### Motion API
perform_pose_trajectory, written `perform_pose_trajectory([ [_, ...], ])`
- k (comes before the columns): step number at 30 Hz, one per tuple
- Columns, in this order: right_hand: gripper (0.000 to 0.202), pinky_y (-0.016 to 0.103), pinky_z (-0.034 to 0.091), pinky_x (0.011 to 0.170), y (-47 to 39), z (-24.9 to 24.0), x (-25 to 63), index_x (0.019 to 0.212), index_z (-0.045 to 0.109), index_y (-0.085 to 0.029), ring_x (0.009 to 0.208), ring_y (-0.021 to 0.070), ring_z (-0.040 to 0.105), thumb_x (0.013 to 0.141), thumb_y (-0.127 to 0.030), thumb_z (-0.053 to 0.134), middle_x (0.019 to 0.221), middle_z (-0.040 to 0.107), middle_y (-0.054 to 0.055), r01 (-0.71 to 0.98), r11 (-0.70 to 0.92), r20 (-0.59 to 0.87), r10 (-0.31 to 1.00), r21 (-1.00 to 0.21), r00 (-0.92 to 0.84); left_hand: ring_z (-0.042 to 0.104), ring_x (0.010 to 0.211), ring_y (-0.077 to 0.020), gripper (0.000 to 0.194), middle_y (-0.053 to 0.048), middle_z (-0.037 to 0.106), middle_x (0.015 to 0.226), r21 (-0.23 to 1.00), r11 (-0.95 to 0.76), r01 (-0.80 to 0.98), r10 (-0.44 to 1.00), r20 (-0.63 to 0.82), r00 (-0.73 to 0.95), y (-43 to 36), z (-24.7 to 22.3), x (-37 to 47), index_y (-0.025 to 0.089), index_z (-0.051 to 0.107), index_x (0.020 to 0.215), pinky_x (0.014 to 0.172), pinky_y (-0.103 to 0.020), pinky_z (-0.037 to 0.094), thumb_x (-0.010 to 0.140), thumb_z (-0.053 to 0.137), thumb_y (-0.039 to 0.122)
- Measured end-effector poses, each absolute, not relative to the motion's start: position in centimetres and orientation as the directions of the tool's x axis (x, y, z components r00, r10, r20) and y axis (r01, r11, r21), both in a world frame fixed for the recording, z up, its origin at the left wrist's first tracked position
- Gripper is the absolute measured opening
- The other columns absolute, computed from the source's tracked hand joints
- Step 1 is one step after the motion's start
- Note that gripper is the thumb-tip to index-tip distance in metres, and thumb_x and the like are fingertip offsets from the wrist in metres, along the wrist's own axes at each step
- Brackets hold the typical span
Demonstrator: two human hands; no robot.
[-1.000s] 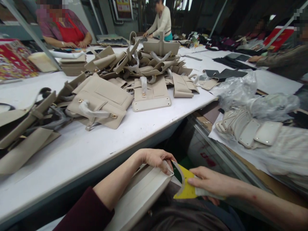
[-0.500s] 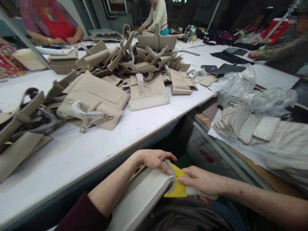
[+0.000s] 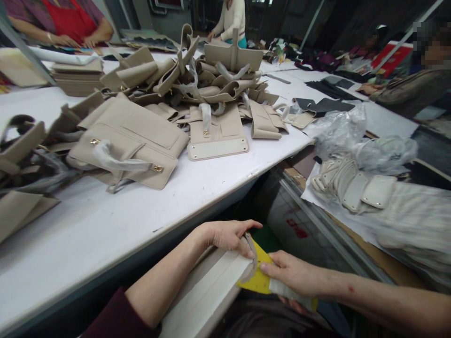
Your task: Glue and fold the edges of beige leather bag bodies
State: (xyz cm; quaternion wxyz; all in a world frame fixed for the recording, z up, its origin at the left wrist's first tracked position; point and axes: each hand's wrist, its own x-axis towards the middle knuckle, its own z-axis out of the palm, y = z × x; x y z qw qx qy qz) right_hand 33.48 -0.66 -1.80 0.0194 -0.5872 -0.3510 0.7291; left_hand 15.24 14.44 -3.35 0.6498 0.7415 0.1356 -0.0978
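Across the white tabletop (image 3: 197, 188) at left and centre lie beige leather bag pieces with plastic-wrapped handles (image 3: 137, 131), partly heaped. Nearer, below its edge, the left hand (image 3: 229, 237) has its grip closed on the end of a long, pale beige folded piece (image 3: 207, 291). Just right of it, the right hand (image 3: 289, 272) grasps a flat yellow tool with a curved edge (image 3: 259, 274), which touches that end. Farther right, off-white rounded leather pieces (image 3: 355, 190) lie beside clear crumpled plastic (image 3: 384, 152).
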Motion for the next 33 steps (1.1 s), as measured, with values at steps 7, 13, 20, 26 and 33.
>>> perform_pose_trajectory([
  [7, 0.054, 0.017, 0.040, 0.028, -1.3, -2.8, 31.0, 0.092, 0.047, -0.018, 0.031, 0.0125, 0.050, 0.086, -0.072, 0.046, 0.050, 0.058, -0.001, 0.219, -0.777, -0.796, 0.515, -0.590, -0.317, 0.060, 0.100, -0.0223, 0.105, -0.015, 0.054, 0.125, 0.958, 0.170, 0.229, 0.080, -0.245, 0.966, 13.9, -4.2, 14.7, 0.024, 0.010, 0.150, 0.080, -0.035, 0.049, 0.070, 0.078, 0.035],
  [13, 0.055, 0.019, 0.038, 0.027, -2.2, -3.8, 26.9, 0.074, 0.051, -0.015, 0.030, 0.0137, 0.049, 0.095, -0.063, 0.033, 0.044, 0.053, 0.002, -0.029, -0.827, -0.780, 0.541, -0.561, -0.314, 0.041, 0.130, -0.0287, 0.104, -0.020, 0.040, 0.143, 0.960, 0.124, 0.250, 0.302, -0.277, 0.912, 12.7, -2.9, 13.5, 0.022, 0.013, 0.150, 0.100, -0.045, 0.042, 0.070, 0.078, 0.034],
  [20, 0.065, 0.020, 0.037, 0.036, -5.8, -3.4, 26.3, 0.087, 0.060, -0.013, 0.037, 0.0111, 0.048, 0.081, -0.076, 0.050, 0.055, 0.057, 0.002, -0.113, -0.780, -0.727, 0.616, -0.615, -0.303, 0.046, 0.130, -0.0240, 0.060, -0.013, 0.048, 0.143, 0.947, 0.123, 0.297, 0.650, -0.303, 0.697, 8.7, -0.8, 9.2, 0.018, 0.041, 0.141, 0.112, -0.040, 0.033, 0.092, 0.050, 0.052],
  [26, 0.052, 0.023, 0.040, 0.058, -4.6, -3.2, 30.2, 0.087, 0.065, -0.014, 0.057, 0.0114, 0.047, 0.077, -0.065, 0.066, 0.059, 0.052, -0.003, -0.127, -0.357, -0.378, 0.892, -0.925, 0.248, 0.057, 0.116, -0.0253, 0.048, -0.004, 0.064, 0.125, 0.873, 0.036, 0.486, 0.743, -0.348, 0.572, 6.5, 0.1, 8.6, 0.021, 0.062, 0.124, 0.103, -0.034, 0.040, 0.095, 0.040, 0.052],
  [33, 0.044, 0.024, 0.045, 0.055, 2.2, -8.5, 29.1, 0.087, 0.064, -0.012, 0.058, 0.0152, 0.057, 0.086, -0.056, 0.061, 0.066, 0.060, 0.003, -0.230, -0.648, -0.650, 0.756, -0.726, -0.075, 0.062, 0.106, -0.0244, 0.043, 0.000, 0.071, 0.113, 0.839, -0.001, 0.545, 0.798, -0.328, 0.506, 6.5, -1.8, 10.1, 0.026, 0.069, 0.114, 0.092, -0.030, 0.044, 0.095, 0.040, 0.052],
])
